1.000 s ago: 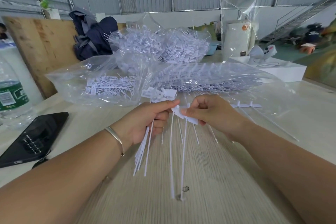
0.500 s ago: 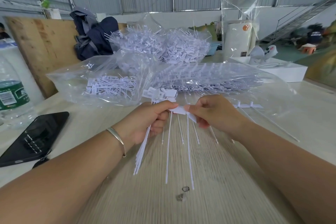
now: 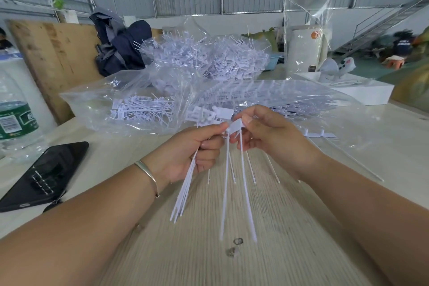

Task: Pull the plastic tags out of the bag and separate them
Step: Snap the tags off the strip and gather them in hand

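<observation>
Just in front of the clear bag (image 3: 130, 100) on the table (image 3: 301, 227), both hands pinch joined white plastic tags (image 3: 234, 126). The left hand (image 3: 188, 151) also grips a bundle of tag stems (image 3: 185, 188); the right hand (image 3: 269, 137) pinches the flat tag head, stems hanging down.

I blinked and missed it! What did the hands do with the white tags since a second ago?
The right hand lifted its pinched tag head slightly, and the two long tails now hang spread apart. The left hand still grips its bundle of tags. Bags, phone and bottle stayed put.
</observation>
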`<state>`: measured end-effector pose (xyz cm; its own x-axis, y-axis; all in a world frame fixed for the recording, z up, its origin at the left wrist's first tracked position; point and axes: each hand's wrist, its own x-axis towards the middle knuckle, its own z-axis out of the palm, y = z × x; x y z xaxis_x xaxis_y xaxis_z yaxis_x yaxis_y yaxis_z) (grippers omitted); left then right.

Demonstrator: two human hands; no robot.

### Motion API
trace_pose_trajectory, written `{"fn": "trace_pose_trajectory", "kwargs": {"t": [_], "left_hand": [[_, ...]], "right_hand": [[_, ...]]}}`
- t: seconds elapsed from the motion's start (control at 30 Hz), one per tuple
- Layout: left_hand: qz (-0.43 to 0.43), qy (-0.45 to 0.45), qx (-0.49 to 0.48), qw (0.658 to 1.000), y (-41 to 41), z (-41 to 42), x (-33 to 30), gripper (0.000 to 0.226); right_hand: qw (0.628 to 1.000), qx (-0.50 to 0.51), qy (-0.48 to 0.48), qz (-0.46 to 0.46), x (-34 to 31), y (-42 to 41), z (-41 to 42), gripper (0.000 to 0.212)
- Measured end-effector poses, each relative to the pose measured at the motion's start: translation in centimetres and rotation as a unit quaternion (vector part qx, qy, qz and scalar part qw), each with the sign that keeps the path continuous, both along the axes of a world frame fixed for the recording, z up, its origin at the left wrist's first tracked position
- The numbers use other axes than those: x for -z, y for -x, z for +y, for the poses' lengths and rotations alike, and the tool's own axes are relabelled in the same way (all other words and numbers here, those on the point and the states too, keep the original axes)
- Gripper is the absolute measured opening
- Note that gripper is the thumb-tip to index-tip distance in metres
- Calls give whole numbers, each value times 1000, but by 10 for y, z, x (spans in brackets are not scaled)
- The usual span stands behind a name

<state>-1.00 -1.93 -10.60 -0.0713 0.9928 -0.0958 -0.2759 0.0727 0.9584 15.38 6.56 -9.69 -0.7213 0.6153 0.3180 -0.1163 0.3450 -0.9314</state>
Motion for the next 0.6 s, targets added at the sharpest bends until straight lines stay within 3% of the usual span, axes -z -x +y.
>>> {"fn": "trace_pose_trajectory", "kwargs": {"t": [0.17, 0.3, 0.43, 0.6], "left_hand": [[28, -20, -13, 999, -2, -2, -5, 26], [59, -16, -56, 997, 1, -1, -4, 44], [62, 1, -85, 994, 4, -2, 1, 39], [91, 6, -92, 992, 1, 0, 4, 20]], "right_hand": [[999, -2, -18, 30, -1, 2, -3, 23], [999, 8, -35, 2, -3, 2, -4, 21], [988, 76, -120, -68, -2, -1, 0, 27], [980, 96, -145, -95, 3, 0, 0, 35]]}}
